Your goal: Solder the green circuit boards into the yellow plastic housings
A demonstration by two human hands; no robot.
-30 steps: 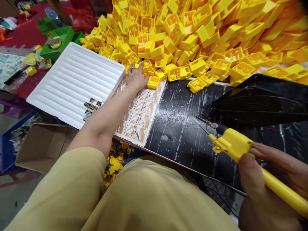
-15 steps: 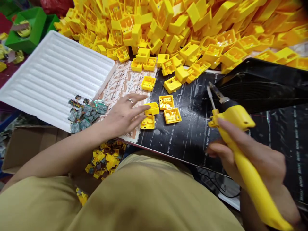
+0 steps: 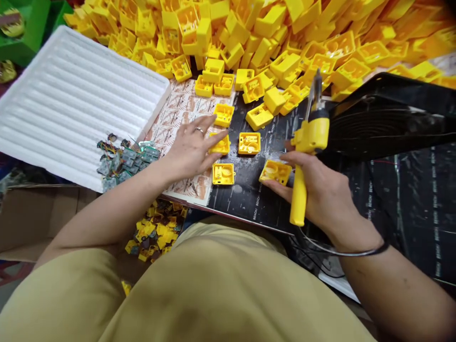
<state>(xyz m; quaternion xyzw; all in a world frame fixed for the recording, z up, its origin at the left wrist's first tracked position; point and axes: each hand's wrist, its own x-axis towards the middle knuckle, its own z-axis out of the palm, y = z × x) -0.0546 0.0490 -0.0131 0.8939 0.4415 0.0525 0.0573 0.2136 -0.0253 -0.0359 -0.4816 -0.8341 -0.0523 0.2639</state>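
Note:
My right hand (image 3: 313, 190) is wrapped round the yellow handle of a soldering iron (image 3: 308, 142), its metal tip pointing up. The thumb and a finger of that hand also touch a yellow case (image 3: 276, 172) on the black bench. My left hand (image 3: 194, 149) has its fingers spread over another yellow case (image 3: 220, 143), touching it. One open case (image 3: 223, 174) lies just below those fingers, one (image 3: 223, 115) above them, and one (image 3: 249, 143) between the two hands.
A large heap of yellow cases (image 3: 213, 28) covers the back. A white foam tray (image 3: 85, 104) stands at left, with grey parts and wires (image 3: 128, 164) at its corner. A black housing (image 3: 384, 118) is at right. Below the bench edge lie more yellow pieces (image 3: 156, 232).
My right hand has moved left with the iron, now upright, and reached a case that has shifted right. The case under my left hand has turned open side up; the fingers have spread.

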